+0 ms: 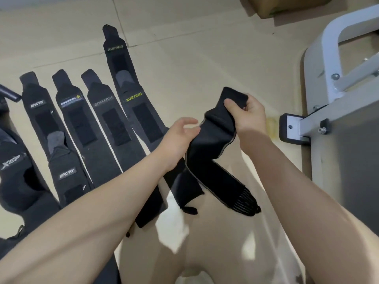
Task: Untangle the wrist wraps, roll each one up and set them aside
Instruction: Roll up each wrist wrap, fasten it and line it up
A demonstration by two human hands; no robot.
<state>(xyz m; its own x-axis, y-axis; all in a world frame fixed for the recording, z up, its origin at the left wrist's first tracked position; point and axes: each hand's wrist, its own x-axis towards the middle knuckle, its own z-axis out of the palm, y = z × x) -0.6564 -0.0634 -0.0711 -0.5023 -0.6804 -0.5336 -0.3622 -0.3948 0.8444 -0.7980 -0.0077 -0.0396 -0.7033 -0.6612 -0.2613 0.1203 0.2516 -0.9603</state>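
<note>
A black wrist wrap point(213, 144) hangs in the air at the centre of the view, folded, with its two ends drooping toward me. My right hand point(248, 115) grips its bunched upper end. My left hand point(180, 136) touches the wrap's left edge with fingers spread. Several black wraps lie flat side by side on the floor to the left, among them a BOKEERSI one point(106, 124) and two XUEYING ones point(141, 117), point(117, 56).
A white metal bench frame point(336, 83) with a black foot cap point(287, 128) stands at the right. A cardboard box point(287, 7) sits at the top right. A dark handle point(10, 95) pokes in at the left edge. Beige floor tiles point(184, 68) lie beyond my hands.
</note>
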